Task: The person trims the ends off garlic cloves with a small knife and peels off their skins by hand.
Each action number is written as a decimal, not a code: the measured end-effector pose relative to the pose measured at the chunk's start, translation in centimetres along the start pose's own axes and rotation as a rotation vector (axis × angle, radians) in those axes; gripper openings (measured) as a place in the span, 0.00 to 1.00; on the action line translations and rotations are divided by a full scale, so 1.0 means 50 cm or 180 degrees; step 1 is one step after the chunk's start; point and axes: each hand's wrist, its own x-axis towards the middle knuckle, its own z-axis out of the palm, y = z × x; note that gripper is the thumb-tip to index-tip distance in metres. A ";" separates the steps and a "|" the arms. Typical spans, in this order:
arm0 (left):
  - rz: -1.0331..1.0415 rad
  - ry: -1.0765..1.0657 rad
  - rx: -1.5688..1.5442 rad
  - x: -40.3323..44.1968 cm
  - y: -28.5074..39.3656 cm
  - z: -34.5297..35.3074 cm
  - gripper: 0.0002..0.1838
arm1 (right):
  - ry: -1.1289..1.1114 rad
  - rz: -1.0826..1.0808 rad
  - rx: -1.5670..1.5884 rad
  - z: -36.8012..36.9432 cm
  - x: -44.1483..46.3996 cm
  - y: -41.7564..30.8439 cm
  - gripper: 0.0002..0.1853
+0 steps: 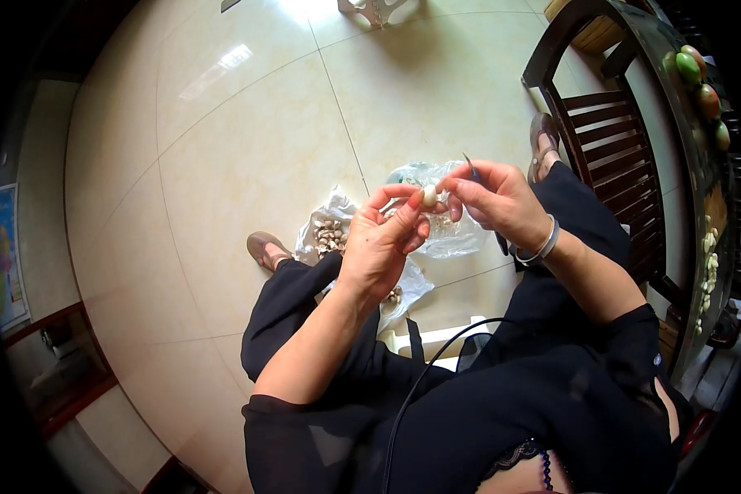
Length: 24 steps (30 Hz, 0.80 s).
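My left hand (384,239) pinches a pale, smooth garlic clove (429,196) between thumb and fingertips. Close beside it on the right, my right hand (496,196) is closed around a small knife (473,170), its thin pointed tip sticking up past the fingers. The right fingertips are near the clove; whether they touch it I cannot tell. Below the hands, a white plastic bag (337,202) holds several unpeeled cloves (330,236). A clear plastic bag (451,241) lies under the right hand, its contents partly hidden. More cloves (393,296) show beneath my left wrist.
A dark wooden chair (609,140) stands at the right beside a dark table (675,329). On that table lie several mangoes (688,69) and a row of peeled cloves (709,263). A black cord (424,375) crosses my lap. Tiled floor (247,181) stretches ahead.
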 end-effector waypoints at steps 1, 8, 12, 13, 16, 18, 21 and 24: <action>0.0018 -0.0007 -0.0021 0.000 -0.001 0.001 0.10 | -0.0061 0.0034 0.0152 -0.001 0.000 0.000 0.10; 0.0148 0.0244 0.0317 -0.004 -0.005 0.011 0.14 | 0.0118 -0.0642 -0.0685 0.007 0.009 0.030 0.09; 0.0123 0.0015 0.0469 0.001 -0.006 0.004 0.14 | 0.0105 -0.0668 -0.0590 0.008 0.008 0.025 0.08; 0.0140 -0.0018 0.0537 0.000 -0.007 0.003 0.13 | 0.0095 -0.0662 -0.0623 0.008 0.008 0.026 0.08; 0.0082 0.0058 0.0388 -0.002 -0.006 0.006 0.13 | 0.0124 -0.0692 -0.0712 0.007 0.009 0.030 0.08; -0.0001 0.0005 0.0202 0.002 -0.005 0.002 0.12 | 0.0163 -0.0726 -0.0767 0.004 0.008 0.030 0.08; -0.0105 -0.0085 -0.0086 0.006 -0.004 -0.008 0.11 | 0.0347 -0.0628 -0.1345 0.000 -0.001 0.003 0.09; -0.0129 -0.0134 -0.0040 0.006 -0.002 -0.010 0.11 | 0.0396 -0.1000 -0.1403 0.018 -0.001 -0.009 0.08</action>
